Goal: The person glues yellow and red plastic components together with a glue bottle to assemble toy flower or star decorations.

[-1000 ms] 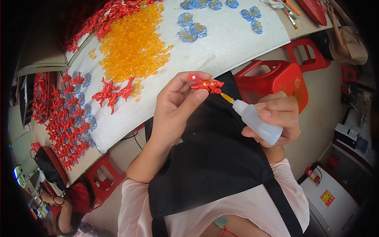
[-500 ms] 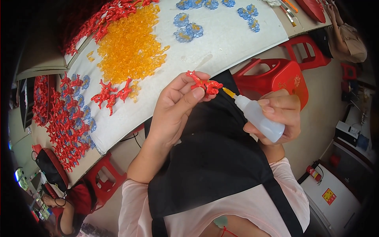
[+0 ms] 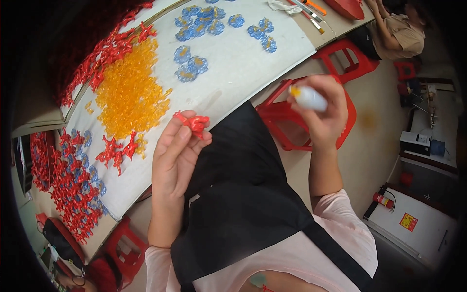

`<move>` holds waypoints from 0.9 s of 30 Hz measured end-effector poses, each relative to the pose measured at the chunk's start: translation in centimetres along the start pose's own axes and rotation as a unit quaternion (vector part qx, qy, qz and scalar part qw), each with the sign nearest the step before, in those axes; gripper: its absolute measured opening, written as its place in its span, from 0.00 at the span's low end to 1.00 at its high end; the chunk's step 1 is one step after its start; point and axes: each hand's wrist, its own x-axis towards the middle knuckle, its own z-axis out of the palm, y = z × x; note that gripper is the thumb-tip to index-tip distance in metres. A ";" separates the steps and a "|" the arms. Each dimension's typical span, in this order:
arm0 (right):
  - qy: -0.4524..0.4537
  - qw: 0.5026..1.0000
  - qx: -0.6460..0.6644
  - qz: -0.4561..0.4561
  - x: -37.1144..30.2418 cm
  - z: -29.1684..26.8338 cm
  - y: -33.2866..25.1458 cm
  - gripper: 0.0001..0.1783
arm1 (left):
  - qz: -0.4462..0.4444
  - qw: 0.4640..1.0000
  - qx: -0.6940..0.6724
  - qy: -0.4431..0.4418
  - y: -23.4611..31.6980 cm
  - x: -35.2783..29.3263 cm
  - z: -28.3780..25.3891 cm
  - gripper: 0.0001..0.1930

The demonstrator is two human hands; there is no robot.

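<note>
A small red animal figurine point(image 3: 195, 125) is pinched between the thumb and fingers of my left hand point(image 3: 171, 158), above the near edge of the table. My right hand point(image 3: 328, 109), somewhat blurred, grips a whitish squeeze bottle point(image 3: 311, 99) with a yellow tip, well to the right of the figurine and apart from it. Left of my left hand, several red figurines point(image 3: 113, 155) lie beside a few amber pieces. Beyond them spreads a large pile of amber translucent pieces point(image 3: 129, 87). Blue translucent flower-shaped pieces point(image 3: 194, 67) with yellowish middles sit farther right.
The white-covered table point(image 3: 233, 68) runs diagonally ahead. More red figurines point(image 3: 75, 194) mixed with blue pieces crowd its left end. Brushes point(image 3: 311, 17) lie at the far right. Red plastic stools point(image 3: 348, 129) stand beyond the edge. Another person point(image 3: 396, 36) sits at far right.
The bottle has swung up and away from the figurine, its tip now pointing up and left. My left hand with the figurine appears lower and farther left, as the whole view has shifted.
</note>
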 end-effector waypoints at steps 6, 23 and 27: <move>-0.057 0.991 -0.106 0.061 6.4 -3.7 7.5 0.15 | -0.002 1.000 -0.001 -0.011 0.0 0.1 0.1 0.14; -0.161 0.929 -0.306 -0.133 11.2 -2.0 10.1 0.10 | -0.052 0.997 -0.040 -0.047 0.3 0.8 0.6 0.13; -0.164 0.978 -0.131 -0.008 7.2 -0.9 4.4 0.09 | -0.068 0.995 -0.055 -0.055 0.3 0.7 0.6 0.14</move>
